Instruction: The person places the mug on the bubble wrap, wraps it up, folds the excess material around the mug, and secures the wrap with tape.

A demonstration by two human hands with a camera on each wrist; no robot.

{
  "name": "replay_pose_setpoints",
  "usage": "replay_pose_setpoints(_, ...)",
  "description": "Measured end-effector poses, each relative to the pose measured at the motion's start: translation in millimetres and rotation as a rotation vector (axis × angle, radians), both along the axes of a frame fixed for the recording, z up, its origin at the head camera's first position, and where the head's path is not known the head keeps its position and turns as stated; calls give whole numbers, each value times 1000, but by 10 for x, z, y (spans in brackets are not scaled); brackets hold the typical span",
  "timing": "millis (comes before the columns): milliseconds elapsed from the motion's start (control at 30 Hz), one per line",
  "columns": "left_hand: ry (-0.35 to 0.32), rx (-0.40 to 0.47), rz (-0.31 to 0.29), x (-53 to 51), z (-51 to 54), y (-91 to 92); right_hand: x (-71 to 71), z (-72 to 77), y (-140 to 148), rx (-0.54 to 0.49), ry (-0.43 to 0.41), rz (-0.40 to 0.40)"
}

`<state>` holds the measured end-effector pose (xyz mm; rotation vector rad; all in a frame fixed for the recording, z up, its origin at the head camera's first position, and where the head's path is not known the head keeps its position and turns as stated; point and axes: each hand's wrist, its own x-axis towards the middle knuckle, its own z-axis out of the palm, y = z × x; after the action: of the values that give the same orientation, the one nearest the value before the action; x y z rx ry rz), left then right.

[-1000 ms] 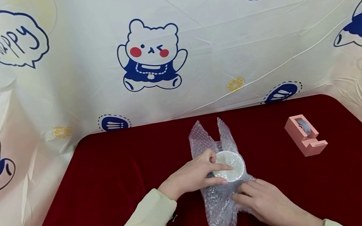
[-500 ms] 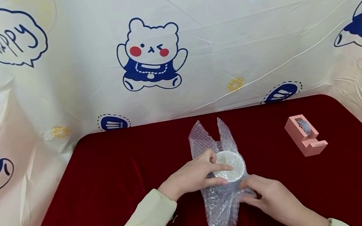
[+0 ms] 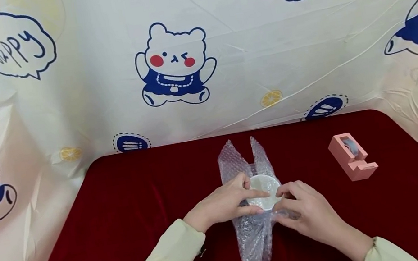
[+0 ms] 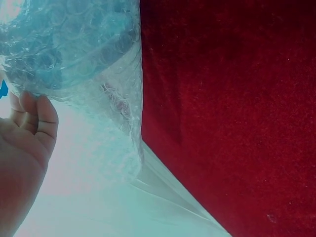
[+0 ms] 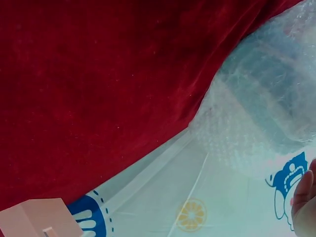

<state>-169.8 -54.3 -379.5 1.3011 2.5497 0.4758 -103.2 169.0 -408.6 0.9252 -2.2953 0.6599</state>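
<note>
A round white object (image 3: 257, 183), its kind unclear under the film, stands wrapped in bubble wrap (image 3: 254, 246). Loose wrap ends stick out toward the far and near sides. From the left, my left hand (image 3: 224, 201) presses on the round top with a straight index finger, its thumb lying at the near rim. My right hand (image 3: 309, 208) pinches a fold of the wrap at the near right side, fingertips close to the rim. The left wrist view catches the wrap (image 4: 79, 44) close up. In the right wrist view, the right hand (image 5: 305, 202) is mostly cut off.
A pink tape dispenser (image 3: 353, 158) with a roll of tape stands at the right of the table. Dark red cloth (image 3: 141, 196) covers the tabletop. Behind it hangs a white curtain (image 3: 242, 52) printed with bears.
My right hand has moved up and forward from the near wrap to the right rim, drawing a fold with it. My left hand stays where it was.
</note>
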Motion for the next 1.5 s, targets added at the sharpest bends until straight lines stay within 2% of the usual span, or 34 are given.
replay_pose_setpoints(133, -14, -13, 2, -1, 6, 6, -46, 18, 1, 43, -55, -75)
replay_pose_setpoints(267, 10, -6, -14, -2, 13, 5, -90, 27, 7, 39, -233, -131)
replay_pose_setpoints(333, 32, 2, -27, -1, 12, 6, -123, 10, 13, 11, -355, -113)
replay_pose_setpoints(433, 43, 15, -36, 5, 7, 6, -180, -36, 20, -37, -536, -38)
replay_pose_setpoints(500, 38, 27, -34, 10, -3, 7, -213, -65, 22, -61, -616, 8)
replay_pose_setpoints(567, 13, 46, -20, 15, -20, 5, -238, -89, 23, -67, -653, 37)
replay_pose_setpoints(733, -38, 121, 40, 35, -47, 18, -267, -101, 16, -38, -619, 63)
replay_pose_setpoints(1000, -37, 188, 111, 81, -95, 2, -295, -100, -5, 39, -563, 76)
replay_pose_setpoints(1233, 9, 232, 118, 114, -148, -36, -284, -65, 4, 115, -547, 68)
replay_pose_setpoints(1433, -5, 281, 135, 136, -167, -86, -276, -48, -4, 144, -514, 50)
replay_pose_setpoints(1500, 9, 295, 135, 141, -171, -96, -277, -48, -6, 142, -508, 54)
